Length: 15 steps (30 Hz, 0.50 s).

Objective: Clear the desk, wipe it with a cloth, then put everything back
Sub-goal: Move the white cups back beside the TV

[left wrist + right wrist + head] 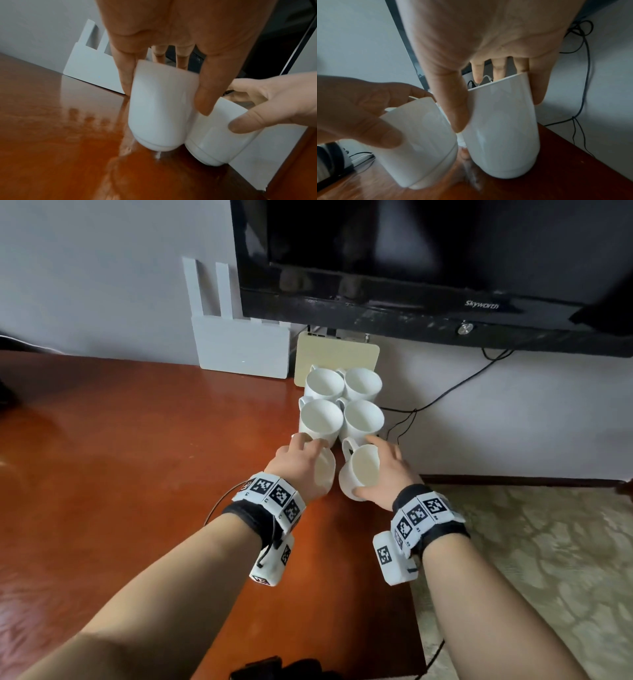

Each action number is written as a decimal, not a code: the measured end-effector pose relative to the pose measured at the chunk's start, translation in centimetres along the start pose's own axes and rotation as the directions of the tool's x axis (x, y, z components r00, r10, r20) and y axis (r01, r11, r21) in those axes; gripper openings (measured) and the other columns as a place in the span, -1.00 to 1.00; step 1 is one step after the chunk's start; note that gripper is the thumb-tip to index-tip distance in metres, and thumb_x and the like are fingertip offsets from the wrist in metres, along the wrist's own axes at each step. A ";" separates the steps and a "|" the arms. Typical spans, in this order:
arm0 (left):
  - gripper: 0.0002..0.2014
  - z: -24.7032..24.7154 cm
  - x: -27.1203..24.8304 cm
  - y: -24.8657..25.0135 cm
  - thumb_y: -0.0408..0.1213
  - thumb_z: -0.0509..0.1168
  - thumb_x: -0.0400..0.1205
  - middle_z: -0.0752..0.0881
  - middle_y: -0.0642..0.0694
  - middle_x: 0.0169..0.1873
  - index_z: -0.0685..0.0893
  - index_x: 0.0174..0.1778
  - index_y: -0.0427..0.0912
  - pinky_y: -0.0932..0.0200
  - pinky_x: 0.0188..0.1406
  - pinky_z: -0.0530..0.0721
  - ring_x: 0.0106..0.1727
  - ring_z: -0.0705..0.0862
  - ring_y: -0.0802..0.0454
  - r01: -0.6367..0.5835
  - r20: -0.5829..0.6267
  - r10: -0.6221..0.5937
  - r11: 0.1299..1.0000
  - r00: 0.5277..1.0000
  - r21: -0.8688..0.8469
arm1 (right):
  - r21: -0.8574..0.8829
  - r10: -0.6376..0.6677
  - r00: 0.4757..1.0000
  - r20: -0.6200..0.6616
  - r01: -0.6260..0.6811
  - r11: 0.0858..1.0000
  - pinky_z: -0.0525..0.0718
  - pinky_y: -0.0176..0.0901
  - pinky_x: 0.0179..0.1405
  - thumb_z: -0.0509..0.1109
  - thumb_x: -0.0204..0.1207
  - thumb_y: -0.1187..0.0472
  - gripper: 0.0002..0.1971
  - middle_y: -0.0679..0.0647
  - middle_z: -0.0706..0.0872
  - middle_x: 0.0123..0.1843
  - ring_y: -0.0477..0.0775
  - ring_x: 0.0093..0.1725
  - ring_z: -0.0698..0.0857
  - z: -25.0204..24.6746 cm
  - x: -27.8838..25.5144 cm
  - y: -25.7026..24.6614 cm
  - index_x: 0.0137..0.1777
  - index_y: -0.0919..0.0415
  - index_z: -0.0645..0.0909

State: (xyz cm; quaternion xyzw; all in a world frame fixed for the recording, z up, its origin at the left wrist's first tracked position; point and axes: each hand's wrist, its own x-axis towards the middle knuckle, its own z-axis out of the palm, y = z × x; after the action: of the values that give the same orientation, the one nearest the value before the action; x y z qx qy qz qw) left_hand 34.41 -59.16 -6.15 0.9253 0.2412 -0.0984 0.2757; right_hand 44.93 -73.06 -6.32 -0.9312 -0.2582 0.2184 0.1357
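**Two bare forearms with marker-covered wrist bands**

Both forearms are bare, without sleeves. The left hand (301, 465) and right hand (387, 474) wear no gloves or rings.

Each wrist carries a black fabric strap (246, 517) wrapped snugly around it. Over each strap sits a white band (270, 494) made of flat square panels, each printed with a black-and-white square code marker.

A small white box-shaped camera unit (270, 563) hangs below the left wrist at about 6 o'clock, marked with the same codes. A matching unit (394, 559) hangs below the right wrist at about 7 o'clock. A thin dark cable (219, 501) loops out from the left strap at 9 o'clock.
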 end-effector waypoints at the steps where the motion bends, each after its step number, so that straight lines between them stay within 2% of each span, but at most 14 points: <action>1: -0.28 0.3 0.3 0.3 -0.08 0.37 0.52 0.19 -0.03 0.50 0.18 0.58 0.10 -0.03 0.34 0.50 0.46 0.32 -0.18 0.001 0.018 -0.001 1.000 1.000 0.014 | 0.007 0.001 1.000 0.004 -0.001 1.000 0.56 -0.03 0.15 0.55 0.28 0.07 -0.08 0.02 0.25 0.50 0.20 0.38 0.47 0.0 0.2 0.3 0.55 -0.15 0.07; 6: -0.25 1.4 1.2 1.2 -0.06 0.38 0.52 0.19 -0.03 0.50 0.16 0.59 0.09 -0.03 0.34 0.52 0.45 0.33 -0.18 0.002 0.051 -0.005 0.998 0.999 0.059 | 0.013 -0.031 0.999 0.027 0.031 0.999 0.56 0.01 0.18 0.54 0.31 0.05 -0.11 0.07 0.25 0.51 0.24 0.36 0.49 -0.3 1.2 0.9 0.55 -0.12 0.08; 10: -0.25 2.0 1.6 1.5 -0.02 0.37 0.51 0.20 -0.01 0.51 0.17 0.60 0.11 -0.02 0.37 0.51 0.46 0.33 -0.17 -0.006 0.047 0.003 0.998 0.999 0.057 | 0.021 -0.055 0.998 0.040 0.054 0.998 0.58 0.02 0.19 0.53 0.33 0.03 -0.13 0.02 0.21 0.53 0.24 0.32 0.52 -0.3 1.5 1.0 0.55 -0.10 0.10; 15: -0.20 2.0 2.0 1.8 -0.05 0.40 0.50 0.16 0.01 0.54 0.14 0.61 0.12 -0.03 0.39 0.50 0.49 0.30 -0.16 0.006 0.066 -0.011 0.997 0.998 0.081 | 0.002 -0.079 0.996 0.046 0.079 0.997 0.57 0.05 0.24 0.52 0.33 0.00 -0.14 -0.04 0.16 0.56 0.22 0.37 0.48 0.1 1.9 1.4 0.55 -0.08 0.11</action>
State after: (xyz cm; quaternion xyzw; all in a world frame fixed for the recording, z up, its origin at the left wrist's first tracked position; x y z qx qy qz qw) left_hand 36.97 -60.80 -7.62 0.9309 0.2315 -0.1399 0.2455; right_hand 46.91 -73.16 -7.58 -0.9150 -0.2977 0.2345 0.1384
